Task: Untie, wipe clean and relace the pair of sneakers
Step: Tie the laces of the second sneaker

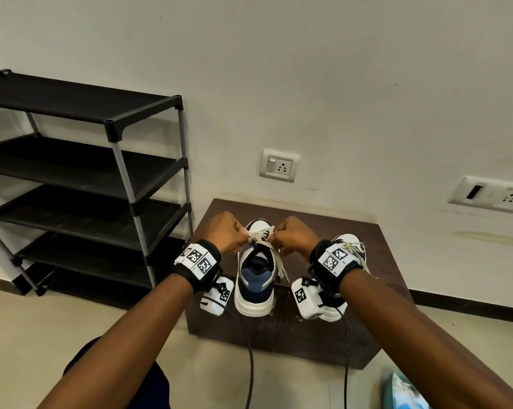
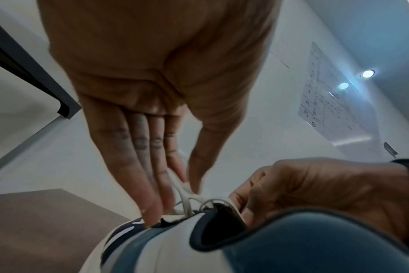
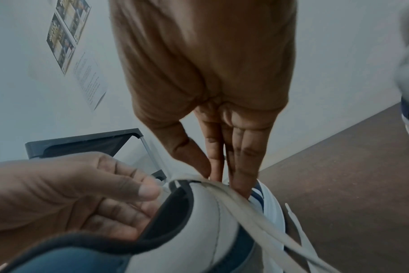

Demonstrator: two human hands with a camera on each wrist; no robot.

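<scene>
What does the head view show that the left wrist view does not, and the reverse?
Head view only: the second sneaker on the brown cabinet, two wall sockets, the whole black shoe rack, and a lace end hanging down the near sneaker's side.
Left wrist view only: a paper sheet on a far wall, ceiling lights.
Both: the left hand and right hand pinching the lace at the near sneaker.

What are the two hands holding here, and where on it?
Both hands pinch the shoelace of the left sneaker near its top eyelets: the left hand one strand, the right hand another.
</scene>
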